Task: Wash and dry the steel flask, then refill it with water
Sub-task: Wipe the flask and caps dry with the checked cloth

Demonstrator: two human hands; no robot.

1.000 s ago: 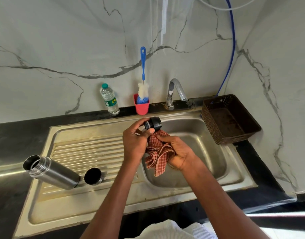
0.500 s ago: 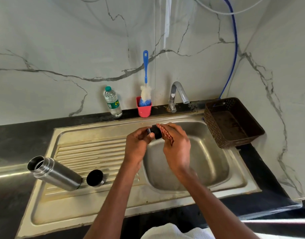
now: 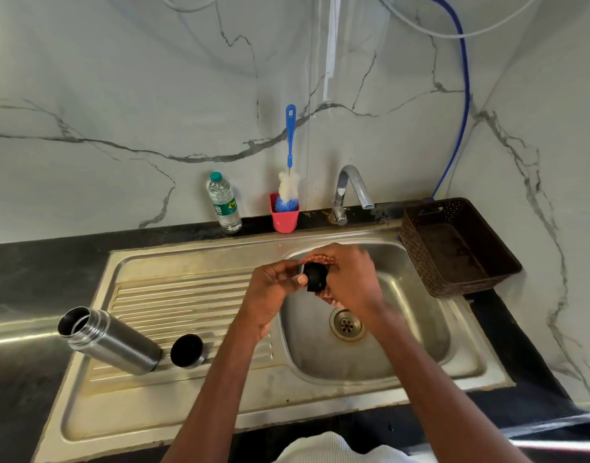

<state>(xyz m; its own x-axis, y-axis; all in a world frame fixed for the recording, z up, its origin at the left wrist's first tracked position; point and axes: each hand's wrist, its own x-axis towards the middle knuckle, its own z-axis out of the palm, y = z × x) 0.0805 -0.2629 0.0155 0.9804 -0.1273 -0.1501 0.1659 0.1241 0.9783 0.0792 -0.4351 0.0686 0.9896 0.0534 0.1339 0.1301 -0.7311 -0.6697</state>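
The steel flask (image 3: pixel 109 340) lies on its side on the ribbed drainboard of the sink (image 3: pixel 186 295), well to the left of both hands, its open mouth turned up and left. Just beside its base stands a black-lined cup lid (image 3: pixel 187 351), mouth up.

Over the basin, the left hand (image 3: pixel 270 292) curls its fingers and thumb round a black stopper (image 3: pixel 315 277), holding it up between the hands. The right hand (image 3: pixel 350 279) closes over a red checked cloth (image 3: pixel 320 260) and presses it against the stopper; the cloth shows only above and below the stopper, mostly hidden by the fingers.

Behind the sink stand a plastic water bottle (image 3: pixel 224 203), a bottle brush (image 3: pixel 289 175) in a pink cup (image 3: pixel 284 218), and the tap (image 3: pixel 348 192). A brown basket (image 3: pixel 454 248) sits at the right.
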